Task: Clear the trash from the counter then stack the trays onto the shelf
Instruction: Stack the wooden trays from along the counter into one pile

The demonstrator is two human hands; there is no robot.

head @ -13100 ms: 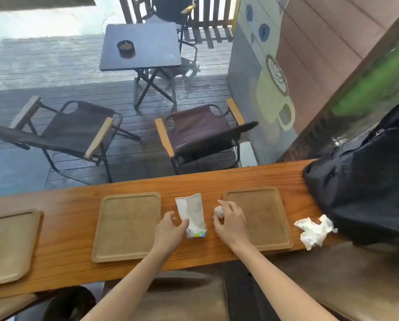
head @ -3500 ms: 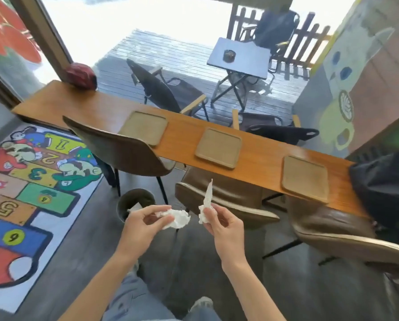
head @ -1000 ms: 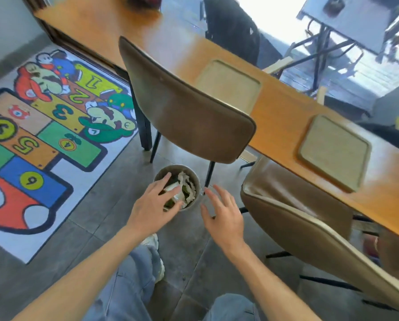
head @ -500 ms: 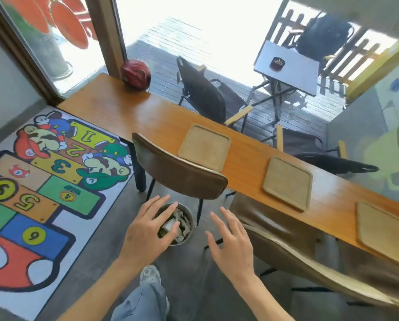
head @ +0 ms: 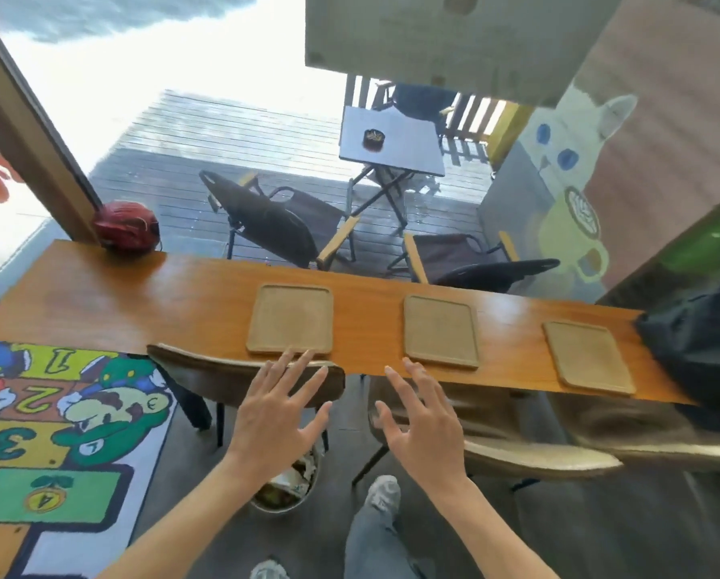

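Note:
Three tan trays lie flat in a row on the long wooden counter point(head: 149, 302): a left tray point(head: 290, 318), a middle tray point(head: 440, 331) and a right tray point(head: 588, 356). My left hand point(head: 276, 415) is open, fingers spread, its fingertips reaching just below the left tray's near edge. My right hand point(head: 423, 424) is open too, held in front of the counter's near edge, below the middle tray. Both hands hold nothing. A small round bin point(head: 291, 484) with crumpled trash in it stands on the floor under my left forearm.
Brown chairs point(head: 207, 369) point(head: 537, 455) are tucked in against the counter in front of me. A red helmet point(head: 126, 227) sits at the counter's far left, a black backpack point(head: 700, 344) at its right end. A colourful hopscotch rug point(head: 53, 436) covers the floor at left.
My view has lifted from the bin to the counter. Both hands, empty since dropping the trash in the bin, have risen toward the counter edge and the trays.

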